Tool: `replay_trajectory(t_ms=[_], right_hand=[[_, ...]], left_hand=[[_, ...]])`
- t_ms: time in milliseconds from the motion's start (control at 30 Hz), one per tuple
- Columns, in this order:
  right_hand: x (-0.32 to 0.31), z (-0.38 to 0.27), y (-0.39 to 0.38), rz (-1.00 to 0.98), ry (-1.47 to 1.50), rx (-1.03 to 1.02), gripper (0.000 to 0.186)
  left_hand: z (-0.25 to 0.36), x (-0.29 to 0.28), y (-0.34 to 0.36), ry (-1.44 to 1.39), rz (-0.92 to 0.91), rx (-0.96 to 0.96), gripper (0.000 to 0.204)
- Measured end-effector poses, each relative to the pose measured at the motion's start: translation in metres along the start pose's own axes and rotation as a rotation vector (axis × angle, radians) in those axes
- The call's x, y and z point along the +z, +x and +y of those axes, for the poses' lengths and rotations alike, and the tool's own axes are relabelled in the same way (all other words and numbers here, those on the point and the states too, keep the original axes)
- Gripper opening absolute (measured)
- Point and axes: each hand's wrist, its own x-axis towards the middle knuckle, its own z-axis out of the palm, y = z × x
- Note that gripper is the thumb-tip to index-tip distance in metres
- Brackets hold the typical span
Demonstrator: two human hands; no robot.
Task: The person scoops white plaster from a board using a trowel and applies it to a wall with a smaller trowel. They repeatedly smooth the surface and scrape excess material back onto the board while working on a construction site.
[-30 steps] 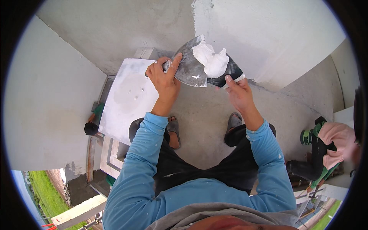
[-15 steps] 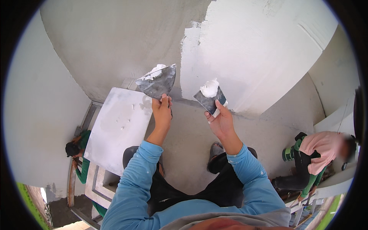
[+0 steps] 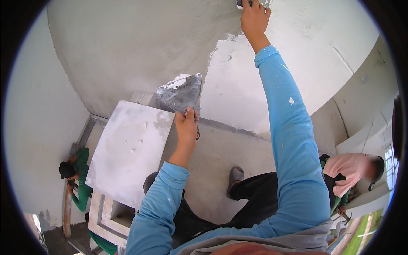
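My left hand (image 3: 187, 129) grips the handle of a wide putty knife (image 3: 185, 97), its dark blade fanning out in front of the wall. White putty (image 3: 176, 81) lies along that blade's far left edge. High at the top of the view, my right hand (image 3: 255, 21) is closed on a small flat spreader (image 3: 240, 4), held at the wall with my arm stretched out. Most of this spreader is hidden by my fingers and the picture's edge. On the wall, bare grey plaster (image 3: 136, 46) meets a white coat (image 3: 310, 68) along a ragged line.
To my left, a white board (image 3: 127, 148) with putty crumbs rests over a pale hollow block (image 3: 106, 221). One person in green (image 3: 80, 178) crouches at far left. At right, another in a pink top (image 3: 342, 170) has a hammer (image 3: 347, 219).
My right hand has gone from chest front up and far to the wall with the spreader; its lump of putty no longer shows. My left hand has shifted slightly right.
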Motion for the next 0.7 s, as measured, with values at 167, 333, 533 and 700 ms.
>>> replay_trajectory(t_ms=[167,333,533,700], right_hand=[[0.053,-0.009,-0.047,0.052,-0.155,0.022,0.046],[0.1,-0.034,-0.163,-0.005,-0.099,0.051,0.059],[0.12,-0.071,-0.313,-0.286,0.011,0.106,0.065],[0.089,-0.081,-0.343,-0.454,-0.045,0.097,0.065]], left_hand=[[0.03,-0.001,-0.015,0.005,-0.049,-0.114,0.017],[0.029,-0.007,-0.013,-0.039,-0.027,-0.04,0.019],[0.025,-0.008,-0.01,-0.028,-0.067,-0.066,0.019],[0.019,-0.011,-0.001,-0.002,-0.082,-0.064,0.016]])
